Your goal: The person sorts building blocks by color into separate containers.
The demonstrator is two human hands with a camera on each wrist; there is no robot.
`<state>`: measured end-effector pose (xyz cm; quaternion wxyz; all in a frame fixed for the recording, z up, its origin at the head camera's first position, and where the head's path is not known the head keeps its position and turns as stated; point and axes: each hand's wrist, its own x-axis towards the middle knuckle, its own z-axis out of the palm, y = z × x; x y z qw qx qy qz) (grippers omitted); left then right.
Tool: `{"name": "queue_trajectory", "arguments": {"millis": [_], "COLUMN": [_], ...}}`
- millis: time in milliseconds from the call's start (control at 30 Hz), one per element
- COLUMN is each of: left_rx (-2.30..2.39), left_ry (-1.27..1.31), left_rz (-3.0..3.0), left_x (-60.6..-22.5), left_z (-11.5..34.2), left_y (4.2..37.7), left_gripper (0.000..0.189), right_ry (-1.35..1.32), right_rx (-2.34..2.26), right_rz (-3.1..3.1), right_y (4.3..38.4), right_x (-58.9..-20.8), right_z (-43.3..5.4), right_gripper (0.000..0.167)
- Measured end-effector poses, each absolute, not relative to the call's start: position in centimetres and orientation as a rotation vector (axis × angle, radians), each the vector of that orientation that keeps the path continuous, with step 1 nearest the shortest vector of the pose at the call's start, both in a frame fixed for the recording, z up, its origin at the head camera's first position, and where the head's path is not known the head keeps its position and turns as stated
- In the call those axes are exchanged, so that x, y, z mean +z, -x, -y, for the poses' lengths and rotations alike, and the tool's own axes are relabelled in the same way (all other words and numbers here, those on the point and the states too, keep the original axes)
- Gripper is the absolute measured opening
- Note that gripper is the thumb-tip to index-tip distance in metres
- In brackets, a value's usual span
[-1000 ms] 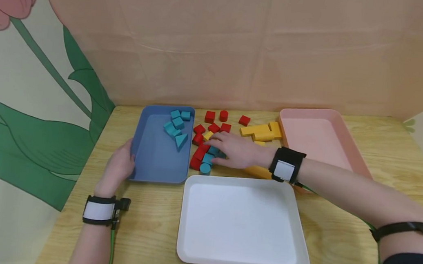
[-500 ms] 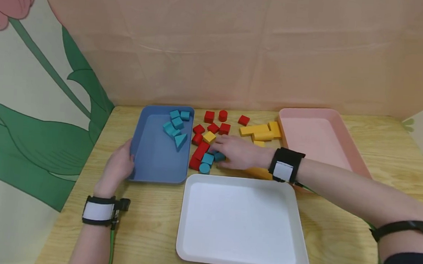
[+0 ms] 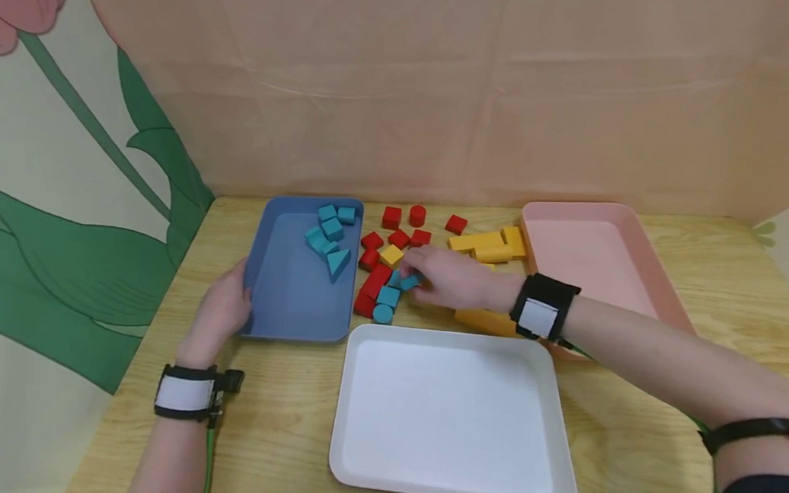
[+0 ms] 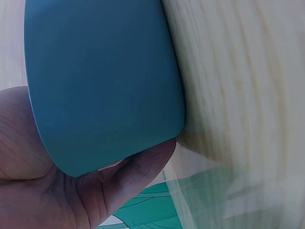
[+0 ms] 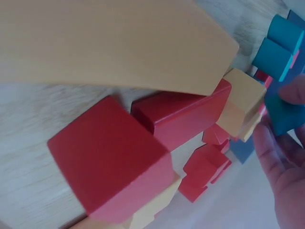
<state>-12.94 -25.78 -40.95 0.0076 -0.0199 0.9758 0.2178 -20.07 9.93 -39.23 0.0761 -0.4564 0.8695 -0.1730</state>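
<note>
At the left, my left hand [image 3: 220, 307] grips the outer side of a blue tray [image 3: 287, 304], whose wall [image 4: 105, 86] fills much of the left wrist view. Several blue blocks lie in that tray. Between the trays, my right hand [image 3: 457, 278] pinches a blue block [image 3: 411, 281] between thumb and fingers; the right wrist view shows the same blue block [image 5: 285, 114] held at the fingertips. Beside this hand lie a blue cylinder [image 3: 383, 314], a blue block [image 3: 389, 296], a yellow cube [image 3: 391, 256] and several red blocks [image 3: 375, 280].
A white tray [image 3: 454, 419] sits in front of the blocks, near the person. To the right stands a pink tray [image 3: 587, 245], with yellow blocks [image 3: 477, 242] along its left side. More red blocks [image 3: 391, 217] lie toward the back curtain [image 3: 447, 90].
The right hand has drawn back slightly to the right and its fingers have closed on a blue block, which is now tilted. The left hand keeps its hold on the blue tray.
</note>
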Motion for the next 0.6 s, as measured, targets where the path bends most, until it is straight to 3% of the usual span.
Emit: {"name": "queue_trajectory", "arguments": {"millis": [600], "left_rx": [0.682], "left_ry": [0.066], "left_rz": [-3.046], "left_x": [-40.85], "left_z": [25.74], "left_y": [12.98], "left_gripper": [0.048], "right_ry": [1.393], "right_rx": [-0.600], "right_rz": [-2.625], "right_y": [19.81], "right_x": [-38.73], "right_z": [-10.72], "right_gripper": [0.020]}}
